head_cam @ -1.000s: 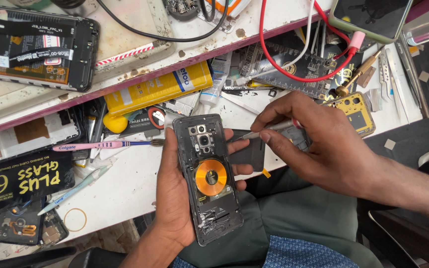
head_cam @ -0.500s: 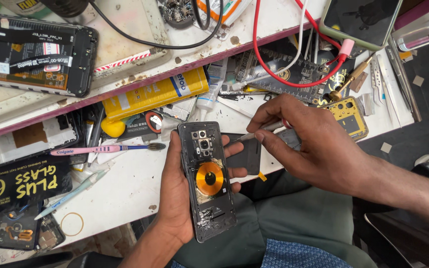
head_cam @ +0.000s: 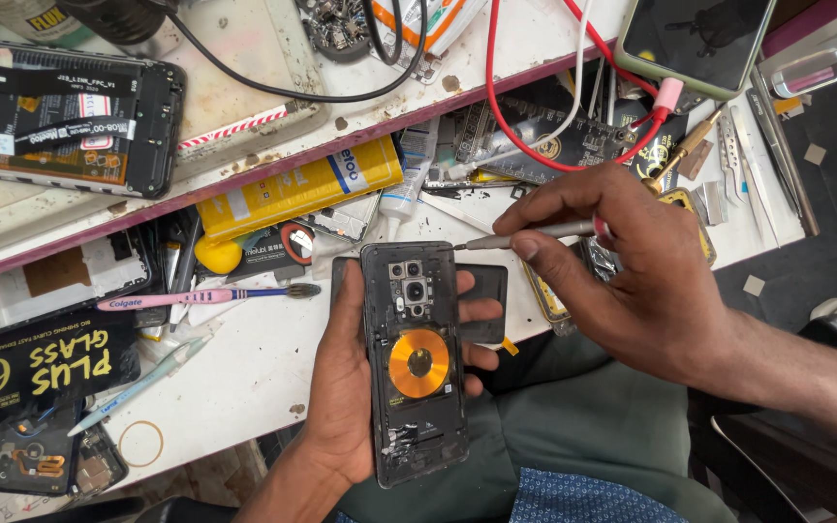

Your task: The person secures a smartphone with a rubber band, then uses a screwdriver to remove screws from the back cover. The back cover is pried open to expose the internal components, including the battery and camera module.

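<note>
left hand [head_cam: 346, 387] grips the opened phone [head_cam: 414, 363] — right hand [head_cam: 632, 271] pinches a screwdriver [head_cam: 525, 235], tip at its top corner.

The left hand [head_cam: 351, 387] hides the near-left side of the opened phone [head_cam: 414, 363], and its palm cannot be seen. The screwdriver [head_cam: 530, 234] handle disappears inside the right hand [head_cam: 632, 281], whose forearm is cut off at the right edge. Whether the tiny tip touches the phone is too small to tell.
</note>
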